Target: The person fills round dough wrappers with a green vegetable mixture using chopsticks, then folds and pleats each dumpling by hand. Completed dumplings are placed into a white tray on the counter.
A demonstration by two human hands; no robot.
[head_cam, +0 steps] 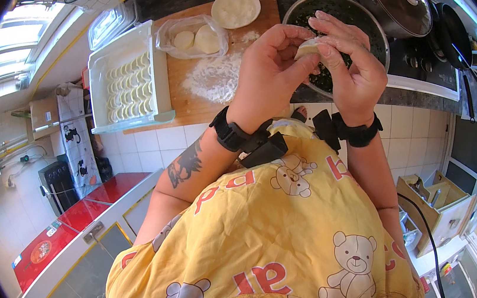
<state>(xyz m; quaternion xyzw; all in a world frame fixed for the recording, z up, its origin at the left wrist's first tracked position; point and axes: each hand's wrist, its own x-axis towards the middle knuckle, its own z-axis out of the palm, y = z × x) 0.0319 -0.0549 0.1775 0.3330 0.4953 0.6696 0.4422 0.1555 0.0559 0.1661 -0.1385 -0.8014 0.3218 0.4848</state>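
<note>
A folded dumpling (308, 49) of pale dough is pinched between my two hands, over the left part of a metal bowl (386, 55) of dark green chopped filling. My left hand (276, 60) grips its left side with thumb and fingers. On its right side, the thumb and fingertips of my right hand (357, 56) press the dough edge. Flour dusts the fingers of both hands. Left of my left hand, loose white flour (214, 76) is spread on a wooden board (185, 109). Rows of finished dumplings (132, 87) lie in a white rectangular container (163, 72).
A clear plastic bag (194, 38) with pieces of dough and a white bowl of flour (236, 9) sit on the board. Behind the container are clear plastic boxes (113, 22). A lidded pot (402, 13), a black pan (451, 36) and the stove (427, 67) are at the right.
</note>
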